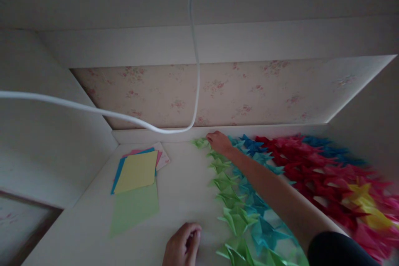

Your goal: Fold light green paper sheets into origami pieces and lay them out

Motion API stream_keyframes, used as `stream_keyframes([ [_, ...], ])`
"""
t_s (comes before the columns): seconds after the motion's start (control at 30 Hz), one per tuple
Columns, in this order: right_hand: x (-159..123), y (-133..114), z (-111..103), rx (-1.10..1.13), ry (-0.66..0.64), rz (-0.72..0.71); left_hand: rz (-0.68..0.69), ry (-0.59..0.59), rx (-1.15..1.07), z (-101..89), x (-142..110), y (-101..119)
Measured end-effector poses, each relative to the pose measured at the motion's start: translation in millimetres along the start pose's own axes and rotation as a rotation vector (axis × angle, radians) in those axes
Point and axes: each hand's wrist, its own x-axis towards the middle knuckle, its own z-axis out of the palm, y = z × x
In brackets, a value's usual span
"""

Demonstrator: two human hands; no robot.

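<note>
My right hand (pixel 219 142) reaches to the far end of the table, its fingers pinched at a light green origami crane (pixel 200 143). That crane stands at the back of a row of green origami cranes (pixel 229 195), which runs toward me. Near the front edge, my left hand (pixel 183 245) rests on the white tabletop (pixel 181 187) with fingers curled, and nothing shows in it. Right of the green row, partly covered by my right forearm, are blue and teal cranes (pixel 264 230).
Red and pink cranes (pixel 299 166) fill the right side, with a yellow one (pixel 366 203) among them. Square paper sheets, a yellow one (pixel 137 170) and a green one (pixel 135 208), lie at left. A white cable (pixel 137 121) hangs across the view before a floral panel (pixel 249 91).
</note>
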Motion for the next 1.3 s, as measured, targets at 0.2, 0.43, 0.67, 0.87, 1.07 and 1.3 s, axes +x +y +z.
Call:
stream_keyframes([
  [0.2,-22.5,-6.2,-21.6,0.086,0.089,-0.057,-0.055,-0.057,-0.006,-8.0,1.8,8.6],
  [0.43,-153.0,17.0,-62.2,0.272,0.035,-0.006,-0.074,-0.158,0.018,-20.7,4.1,21.3],
  [0.67,-320.0,75.6,-85.7,0.451,-0.163,0.274,0.125,-0.333,-0.004,-17.9,-12.0,43.0],
  [0.87,-394.3,99.8,-73.2,0.357,-0.119,0.316,0.316,-0.371,0.227,-3.4,-13.7,52.5],
  [1.07,-401.7,98.1,-50.7,0.314,-0.113,0.262,0.331,-0.318,0.224,8.8,-4.6,46.1],
  [1.3,-391.9,99.2,-38.5,0.333,-0.059,0.211,0.387,-0.318,0.220,9.5,3.8,48.7],
])
